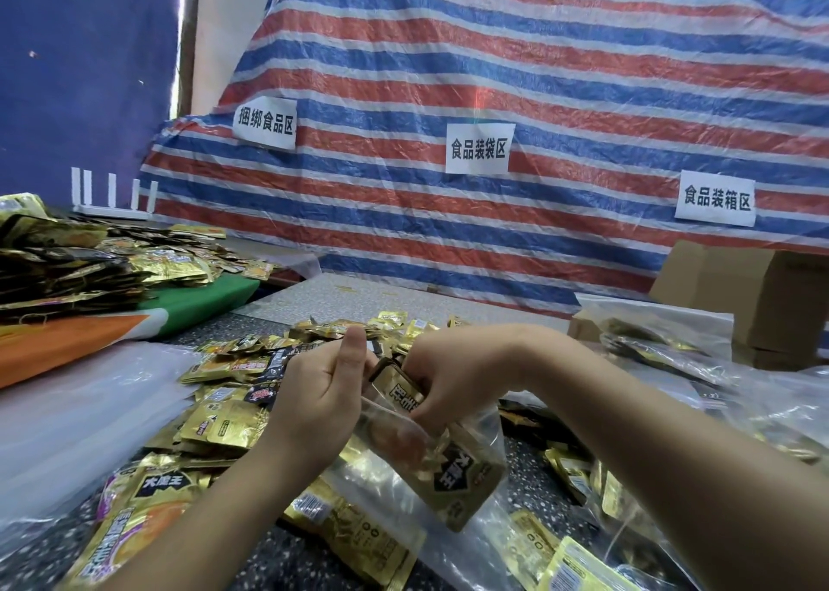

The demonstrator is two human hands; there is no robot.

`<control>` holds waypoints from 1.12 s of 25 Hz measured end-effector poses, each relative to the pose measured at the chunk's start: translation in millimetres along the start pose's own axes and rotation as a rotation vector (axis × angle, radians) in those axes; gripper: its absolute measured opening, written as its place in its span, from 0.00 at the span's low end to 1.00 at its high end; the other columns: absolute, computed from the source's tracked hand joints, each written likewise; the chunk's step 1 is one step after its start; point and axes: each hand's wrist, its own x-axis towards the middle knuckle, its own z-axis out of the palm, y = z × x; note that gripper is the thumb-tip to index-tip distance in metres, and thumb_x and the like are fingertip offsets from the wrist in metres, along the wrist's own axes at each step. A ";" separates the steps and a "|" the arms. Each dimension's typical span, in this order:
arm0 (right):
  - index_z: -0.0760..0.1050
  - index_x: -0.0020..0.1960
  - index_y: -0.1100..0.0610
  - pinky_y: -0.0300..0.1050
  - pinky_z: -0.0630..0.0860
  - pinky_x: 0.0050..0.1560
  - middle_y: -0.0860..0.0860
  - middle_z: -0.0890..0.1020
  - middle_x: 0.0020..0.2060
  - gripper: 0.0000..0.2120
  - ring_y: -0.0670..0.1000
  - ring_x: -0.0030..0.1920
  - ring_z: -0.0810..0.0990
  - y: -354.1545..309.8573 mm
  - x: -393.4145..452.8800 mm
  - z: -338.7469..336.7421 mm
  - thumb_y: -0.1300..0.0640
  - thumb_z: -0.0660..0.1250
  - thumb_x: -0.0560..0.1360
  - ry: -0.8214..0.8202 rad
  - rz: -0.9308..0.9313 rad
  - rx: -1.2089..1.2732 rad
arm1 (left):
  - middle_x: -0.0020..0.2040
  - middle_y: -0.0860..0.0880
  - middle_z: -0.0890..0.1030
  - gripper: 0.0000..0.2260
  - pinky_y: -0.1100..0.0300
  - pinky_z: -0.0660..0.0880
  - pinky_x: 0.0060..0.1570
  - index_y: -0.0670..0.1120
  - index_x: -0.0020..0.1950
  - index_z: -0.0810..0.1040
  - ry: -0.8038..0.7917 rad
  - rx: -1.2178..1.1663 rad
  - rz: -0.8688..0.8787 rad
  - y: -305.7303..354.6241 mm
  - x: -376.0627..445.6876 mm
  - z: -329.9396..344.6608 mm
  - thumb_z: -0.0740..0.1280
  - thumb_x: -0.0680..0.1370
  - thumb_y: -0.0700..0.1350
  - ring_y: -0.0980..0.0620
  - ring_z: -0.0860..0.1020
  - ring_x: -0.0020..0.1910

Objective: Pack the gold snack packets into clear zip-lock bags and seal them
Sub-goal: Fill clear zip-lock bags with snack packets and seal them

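Two bare hands are seen at work over a speckled table point(341, 296), where a clear zip-lock bag point(475, 438) of thin, crinkled, glossy film is held between them. The bag's mouth is gripped by the curled fingers of the left hand point(314, 393), thumb raised, while a gold snack packet point(397, 388) is pinched at its upper end by the bent fingers of the right hand point(448, 377). The packet, a flat rectangle of shiny foil printed with black lettering, is tilted, its long axis running from the fingertips down and rightward into the bag's open mouth. Another gold packet point(466, 478) is seen below the fingers, already inside the bag, slanted the same way. Loose gold packets point(224, 424) are strewn flat beyond and beside both hands. A striped plastic tarp point(538, 74) carrying white paper signs point(479, 148) is hung behind.
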 end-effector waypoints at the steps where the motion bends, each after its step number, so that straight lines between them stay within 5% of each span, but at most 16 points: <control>1: 0.77 0.38 0.51 0.31 0.72 0.26 0.44 0.80 0.30 0.10 0.38 0.26 0.76 0.4 -0.9 1.5 0.48 0.72 0.74 0.021 -0.007 -0.011 | 0.25 0.49 0.75 0.29 0.70 0.67 0.27 0.40 0.35 0.79 0.016 0.005 0.001 0.4 0.8 0.6 0.53 0.82 0.58 0.59 0.76 0.27; 4: 0.80 0.42 0.57 0.32 0.74 0.30 0.46 0.82 0.32 0.09 0.40 0.29 0.78 5.1 -10.3 2.3 0.52 0.71 0.76 0.095 -0.013 0.030 | 0.29 0.50 0.80 0.26 0.69 0.70 0.32 0.44 0.34 0.81 0.027 0.065 0.052 5.7 6.9 4.0 0.53 0.82 0.55 0.57 0.79 0.33; 8: 0.77 0.37 0.52 0.28 0.69 0.28 0.45 0.82 0.29 0.13 0.39 0.28 0.80 12.6 -34.0 -8.6 0.53 0.67 0.79 0.212 0.009 0.123 | 0.30 0.50 0.80 0.26 0.66 0.70 0.34 0.42 0.33 0.80 0.031 0.081 0.093 20.0 16.0 13.4 0.53 0.80 0.54 0.55 0.79 0.33; 13: 0.76 0.35 0.56 0.37 0.78 0.34 0.49 0.82 0.27 0.19 0.48 0.33 0.85 11.6 -67.2 -28.6 0.49 0.62 0.82 0.357 0.019 0.252 | 0.28 0.49 0.79 0.27 0.61 0.70 0.31 0.42 0.33 0.80 0.040 0.057 0.155 57.9 28.2 17.0 0.52 0.81 0.55 0.54 0.77 0.30; 19: 0.78 0.35 0.61 0.34 0.77 0.31 0.50 0.82 0.27 0.19 0.49 0.30 0.84 9.8 -97.0 -66.2 0.53 0.63 0.82 0.652 -0.030 0.395 | 0.25 0.52 0.76 0.28 0.70 0.65 0.27 0.41 0.33 0.79 0.102 0.051 0.285 101.4 64.0 12.5 0.52 0.84 0.54 0.57 0.75 0.26; 28: 0.76 0.36 0.60 0.47 0.83 0.35 0.50 0.79 0.26 0.18 0.52 0.28 0.82 14.5 -69.9 -39.1 0.54 0.62 0.83 0.517 0.018 0.457 | 0.27 0.51 0.78 0.28 0.65 0.69 0.31 0.41 0.33 0.79 0.074 0.081 0.210 65.6 46.4 12.4 0.51 0.82 0.56 0.56 0.76 0.28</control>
